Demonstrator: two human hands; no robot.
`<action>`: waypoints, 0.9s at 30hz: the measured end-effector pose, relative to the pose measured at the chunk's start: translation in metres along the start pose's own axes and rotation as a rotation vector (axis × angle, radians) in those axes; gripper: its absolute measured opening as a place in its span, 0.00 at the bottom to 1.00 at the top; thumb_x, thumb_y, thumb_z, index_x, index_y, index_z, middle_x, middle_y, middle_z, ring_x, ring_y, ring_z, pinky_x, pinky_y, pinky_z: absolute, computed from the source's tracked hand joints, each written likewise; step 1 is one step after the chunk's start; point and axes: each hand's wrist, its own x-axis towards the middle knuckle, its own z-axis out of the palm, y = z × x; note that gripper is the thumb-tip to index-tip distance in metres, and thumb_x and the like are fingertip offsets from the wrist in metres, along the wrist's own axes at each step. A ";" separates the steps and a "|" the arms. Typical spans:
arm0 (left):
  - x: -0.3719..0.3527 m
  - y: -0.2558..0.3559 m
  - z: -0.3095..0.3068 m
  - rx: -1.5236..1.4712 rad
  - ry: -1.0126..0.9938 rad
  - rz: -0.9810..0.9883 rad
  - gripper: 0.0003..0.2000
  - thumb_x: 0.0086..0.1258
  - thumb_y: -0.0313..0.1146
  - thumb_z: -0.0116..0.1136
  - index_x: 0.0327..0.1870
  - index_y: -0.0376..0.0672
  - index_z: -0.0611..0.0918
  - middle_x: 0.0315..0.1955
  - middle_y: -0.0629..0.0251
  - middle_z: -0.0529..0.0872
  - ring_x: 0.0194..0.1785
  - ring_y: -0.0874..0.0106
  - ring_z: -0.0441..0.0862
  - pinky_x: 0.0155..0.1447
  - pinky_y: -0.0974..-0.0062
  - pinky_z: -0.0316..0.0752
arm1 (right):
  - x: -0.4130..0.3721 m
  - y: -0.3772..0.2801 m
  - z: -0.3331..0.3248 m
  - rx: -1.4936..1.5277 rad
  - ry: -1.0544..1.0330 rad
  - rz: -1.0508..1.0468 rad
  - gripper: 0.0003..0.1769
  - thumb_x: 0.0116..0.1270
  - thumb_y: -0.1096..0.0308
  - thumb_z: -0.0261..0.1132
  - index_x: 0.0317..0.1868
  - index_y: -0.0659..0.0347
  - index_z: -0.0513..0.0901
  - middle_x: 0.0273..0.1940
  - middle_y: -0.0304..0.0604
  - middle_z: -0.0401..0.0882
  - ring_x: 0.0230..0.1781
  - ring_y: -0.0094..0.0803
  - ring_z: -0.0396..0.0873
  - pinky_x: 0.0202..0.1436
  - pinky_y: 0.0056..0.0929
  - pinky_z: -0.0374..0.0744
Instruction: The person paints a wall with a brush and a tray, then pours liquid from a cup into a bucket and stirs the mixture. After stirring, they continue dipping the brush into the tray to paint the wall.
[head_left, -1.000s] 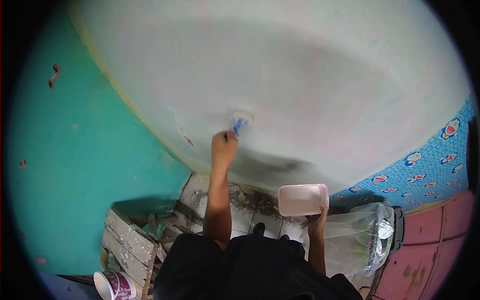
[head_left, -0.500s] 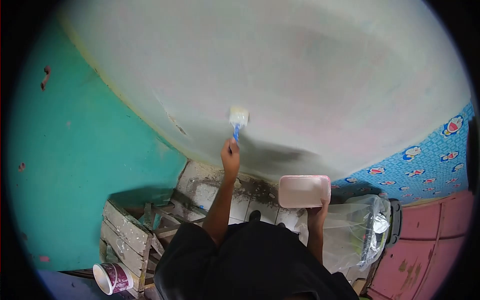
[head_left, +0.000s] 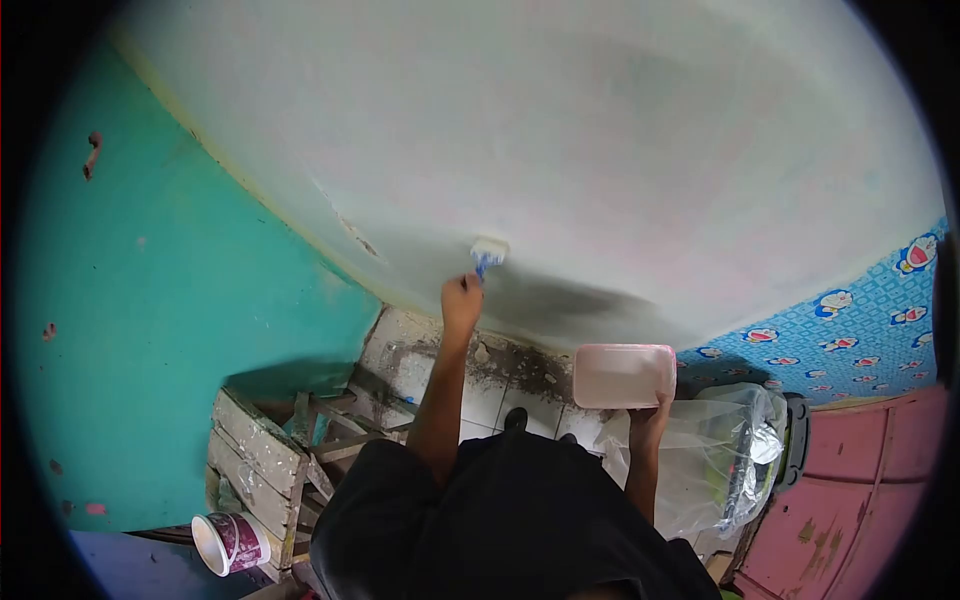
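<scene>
My left hand point(head_left: 462, 303) is closed around the blue handle of a paintbrush point(head_left: 489, 252), whose pale bristles touch the whitish wall point(head_left: 600, 150). A dark shadow lies on the wall to the right of the brush. On the right, my right hand point(head_left: 652, 415) grips the near right edge of a shallow rectangular tub point(head_left: 622, 377) with a pinkish rim and a pale inside.
A green wall point(head_left: 180, 300) stands at left above a paint-spattered wooden frame point(head_left: 255, 450) and a white-and-purple bucket point(head_left: 230, 543). Clear plastic point(head_left: 690, 465) covers things at right, near blue patterned wall covering point(head_left: 850, 340) and pink panels point(head_left: 840, 440). Floor tiles point(head_left: 483, 405) lie below.
The brush has moved down the wall and slightly right, and its handle is tilted differently. The tub and my right hand appear slightly further right as the view has shifted a little.
</scene>
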 end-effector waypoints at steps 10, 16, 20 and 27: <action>-0.011 0.169 -0.069 -0.458 0.129 0.179 0.16 0.81 0.39 0.52 0.38 0.34 0.82 0.19 0.76 0.70 0.24 0.86 0.61 0.27 0.81 0.55 | -0.003 0.010 0.024 -0.013 -0.071 0.041 0.32 0.75 0.54 0.49 0.74 0.59 0.62 0.69 0.49 0.68 0.69 0.42 0.70 0.68 0.46 0.71; 0.017 -0.023 -0.014 -0.262 0.112 0.292 0.16 0.81 0.39 0.50 0.34 0.37 0.78 0.21 0.72 0.70 0.26 0.81 0.65 0.29 0.76 0.61 | -0.016 0.019 0.032 -0.011 -0.076 0.039 0.33 0.75 0.54 0.50 0.75 0.60 0.61 0.70 0.50 0.68 0.71 0.43 0.68 0.69 0.46 0.71; -0.010 -0.171 0.033 -0.007 0.145 0.095 0.19 0.81 0.43 0.48 0.32 0.38 0.78 0.20 0.61 0.74 0.23 0.68 0.70 0.31 0.67 0.65 | -0.028 0.030 0.029 -0.046 -0.005 0.029 0.33 0.75 0.54 0.50 0.75 0.62 0.61 0.70 0.51 0.68 0.70 0.44 0.69 0.69 0.46 0.71; -0.015 -0.273 0.055 0.312 -0.030 -0.417 0.22 0.78 0.40 0.49 0.23 0.32 0.77 0.17 0.55 0.77 0.22 0.60 0.75 0.31 0.58 0.66 | -0.036 0.062 0.036 -0.021 0.042 0.084 0.31 0.76 0.56 0.48 0.73 0.63 0.63 0.66 0.52 0.71 0.68 0.44 0.71 0.68 0.46 0.72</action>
